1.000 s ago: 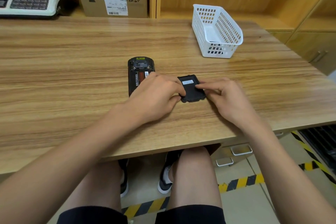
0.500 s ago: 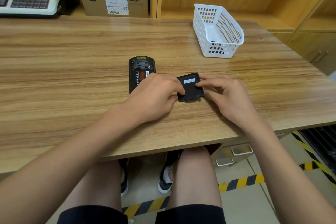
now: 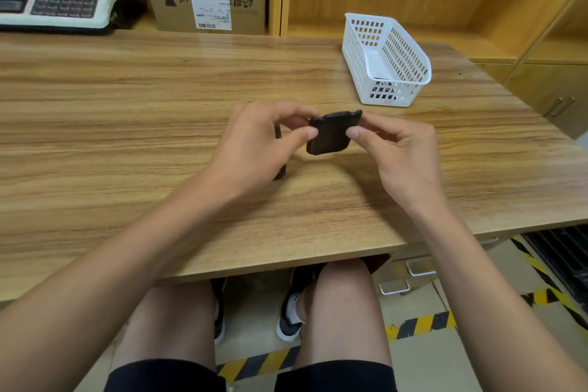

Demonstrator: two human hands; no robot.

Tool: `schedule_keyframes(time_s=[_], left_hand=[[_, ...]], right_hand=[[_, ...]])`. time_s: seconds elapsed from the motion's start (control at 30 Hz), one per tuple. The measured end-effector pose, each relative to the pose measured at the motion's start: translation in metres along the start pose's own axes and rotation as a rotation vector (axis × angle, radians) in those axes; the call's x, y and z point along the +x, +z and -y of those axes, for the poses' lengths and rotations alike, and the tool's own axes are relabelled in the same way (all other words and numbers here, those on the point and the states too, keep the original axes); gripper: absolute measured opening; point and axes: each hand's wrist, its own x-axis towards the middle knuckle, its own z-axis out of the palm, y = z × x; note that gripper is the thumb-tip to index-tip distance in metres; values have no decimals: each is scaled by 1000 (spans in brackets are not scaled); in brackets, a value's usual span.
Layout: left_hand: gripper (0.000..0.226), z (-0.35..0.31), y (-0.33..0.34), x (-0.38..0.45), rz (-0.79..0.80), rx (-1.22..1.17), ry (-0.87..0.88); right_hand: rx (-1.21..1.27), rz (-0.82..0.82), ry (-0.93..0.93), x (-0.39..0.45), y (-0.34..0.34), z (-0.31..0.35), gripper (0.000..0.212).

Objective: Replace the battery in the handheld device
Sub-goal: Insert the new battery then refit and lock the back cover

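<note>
The black battery cover, which lay flat on the wooden table with its white label up 1 second ago, is now lifted clear of the surface and tilted, its plain dark side toward the camera; the left hand and right hand have risen with it, each pinching an edge between thumb and fingers. The handheld device, earlier in plain view beside the left hand, is now almost wholly hidden behind that hand; only dark slivers show.
</note>
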Motion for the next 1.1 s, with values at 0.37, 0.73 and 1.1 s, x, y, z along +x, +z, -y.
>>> schedule_keyframes(time_s=[0.37,0.73,1.1], left_hand=[[24,14,-20,-4,-245,-326,-144],[22,42,-41,-11,-304,-247,-235],[18,51,-35,-14,-286,-209,-255]], right_hand=[[247,58,32,15,47,26,21],[221,159,117,24,88,23,23],[192,176,123,22,91,16,23]])
